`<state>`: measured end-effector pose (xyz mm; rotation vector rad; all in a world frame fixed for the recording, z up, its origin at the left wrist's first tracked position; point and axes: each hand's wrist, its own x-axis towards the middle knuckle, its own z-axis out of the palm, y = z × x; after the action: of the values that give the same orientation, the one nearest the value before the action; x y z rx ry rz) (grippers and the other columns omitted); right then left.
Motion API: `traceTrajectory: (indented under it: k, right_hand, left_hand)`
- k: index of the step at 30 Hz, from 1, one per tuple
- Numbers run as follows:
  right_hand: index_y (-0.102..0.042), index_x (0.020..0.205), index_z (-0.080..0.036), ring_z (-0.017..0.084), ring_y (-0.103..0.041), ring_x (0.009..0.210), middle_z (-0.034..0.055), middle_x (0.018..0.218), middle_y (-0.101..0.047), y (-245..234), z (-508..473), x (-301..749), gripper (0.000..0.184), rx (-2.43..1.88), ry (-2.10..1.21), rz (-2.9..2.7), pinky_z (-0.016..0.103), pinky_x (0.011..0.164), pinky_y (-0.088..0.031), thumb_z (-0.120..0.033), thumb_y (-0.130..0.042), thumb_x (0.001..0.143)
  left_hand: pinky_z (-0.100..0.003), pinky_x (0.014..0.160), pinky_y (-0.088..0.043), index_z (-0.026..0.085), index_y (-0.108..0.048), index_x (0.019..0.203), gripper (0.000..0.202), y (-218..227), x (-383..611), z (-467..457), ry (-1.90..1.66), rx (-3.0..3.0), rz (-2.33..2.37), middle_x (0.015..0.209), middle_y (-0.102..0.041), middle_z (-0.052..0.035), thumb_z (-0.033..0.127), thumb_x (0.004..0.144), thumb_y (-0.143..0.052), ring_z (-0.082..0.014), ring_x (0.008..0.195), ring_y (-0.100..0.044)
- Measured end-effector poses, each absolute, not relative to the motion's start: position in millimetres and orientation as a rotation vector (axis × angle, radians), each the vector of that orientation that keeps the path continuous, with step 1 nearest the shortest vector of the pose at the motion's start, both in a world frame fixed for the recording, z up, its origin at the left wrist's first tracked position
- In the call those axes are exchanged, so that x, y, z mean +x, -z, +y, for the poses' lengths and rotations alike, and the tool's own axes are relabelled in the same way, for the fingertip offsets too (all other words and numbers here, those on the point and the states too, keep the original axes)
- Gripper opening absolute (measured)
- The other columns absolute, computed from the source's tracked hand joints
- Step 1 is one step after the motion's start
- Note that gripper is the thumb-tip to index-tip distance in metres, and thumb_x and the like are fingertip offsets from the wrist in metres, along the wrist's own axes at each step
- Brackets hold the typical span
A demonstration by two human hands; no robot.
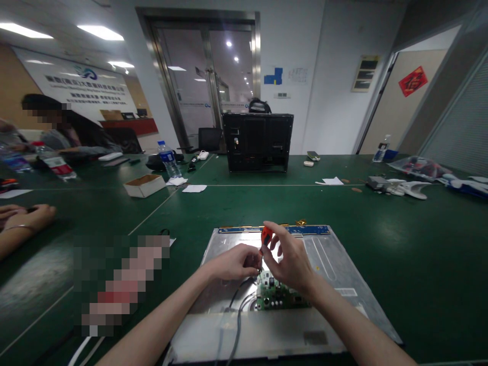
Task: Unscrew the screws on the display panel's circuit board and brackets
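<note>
My right hand [292, 259] pinches the handle of a small screwdriver [266, 235], red-orange and black, held nearly upright. Curled round its lower part are the fingers of my left hand [235, 262]; they look closed on the shaft, just above a green circuit board [272, 300]. The tip is hidden or too small to see. That board sits on the silver metal back of a flat display panel [324, 315] lying on the table. Dark cables [239, 320] run from near the board towards me. A blue circuit strip [316, 230] lines the panel's far edge.
Beyond the panel stands a black monitor-like casing [259, 142] on the green table [415, 244]. To the left are an open cardboard box [144, 186], a water bottle [168, 158] and another person's hands [28, 221]. White gloves [406, 187] lie at the right.
</note>
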<state>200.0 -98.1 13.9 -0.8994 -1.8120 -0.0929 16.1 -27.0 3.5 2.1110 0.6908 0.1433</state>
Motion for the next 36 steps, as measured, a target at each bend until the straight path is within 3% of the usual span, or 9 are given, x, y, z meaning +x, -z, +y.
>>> traceTrajectory:
  k: [8,15,21,29,36]
  right_hand:
    - [-0.049,0.132,-0.026,0.011,-0.059,0.065,0.0070,0.105,-0.060,-17.8,-99.2,200.3,0.040,-0.948,0.079,-1.806,0.020,0.046,-0.048,-0.019,-0.055,0.093]
    - [-0.037,0.143,-0.021,0.015,-0.061,0.068,0.0067,0.097,-0.065,-19.7,-100.3,199.8,0.054,-0.875,0.068,-1.849,0.024,0.053,-0.053,-0.015,-0.051,0.091]
    - [-0.042,0.140,-0.026,0.014,-0.062,0.070,0.0054,0.099,-0.065,-18.9,-99.1,200.6,0.051,-0.901,0.089,-1.858,0.022,0.053,-0.052,-0.017,-0.054,0.091]
    - [-0.031,0.148,-0.021,0.014,-0.061,0.064,0.0069,0.097,-0.067,-17.6,-100.2,198.9,0.058,-0.903,0.113,-1.871,0.024,0.052,-0.052,-0.017,-0.049,0.093]
    - [-0.033,0.145,-0.022,0.014,-0.060,0.063,0.0050,0.096,-0.067,-16.7,-99.3,199.2,0.056,-0.888,0.106,-1.867,0.023,0.050,-0.051,-0.019,-0.053,0.092]
  left_hand:
    - [-0.025,0.059,-0.040,0.017,-0.059,0.076,0.005,-12.1,18.8,-27.5,-0.115,2.123,0.699,0.063,-0.054,0.0040,0.020,0.075,-0.064,-0.0139,0.062,-0.052]
    - [-0.026,0.060,-0.039,0.017,-0.059,0.079,0.005,-9.1,19.0,-29.9,-0.153,2.072,0.719,0.065,-0.053,0.0036,0.019,0.076,-0.062,-0.0138,0.062,-0.050]
    - [-0.027,0.062,-0.040,0.016,-0.060,0.074,0.006,-11.5,18.9,-28.5,-0.155,2.102,0.690,0.069,-0.057,0.0010,0.022,0.075,-0.063,-0.0155,0.065,-0.053]
    - [-0.026,0.059,-0.038,0.017,-0.058,0.077,0.009,-4.6,18.9,-26.0,-0.161,2.063,0.639,0.067,-0.053,0.0028,0.024,0.077,-0.064,-0.0139,0.062,-0.049]
    - [-0.025,0.060,-0.038,0.016,-0.061,0.076,0.004,-8.9,19.1,-26.3,-0.166,2.100,0.643,0.068,-0.055,0.0023,0.017,0.077,-0.064,-0.0136,0.063,-0.051]
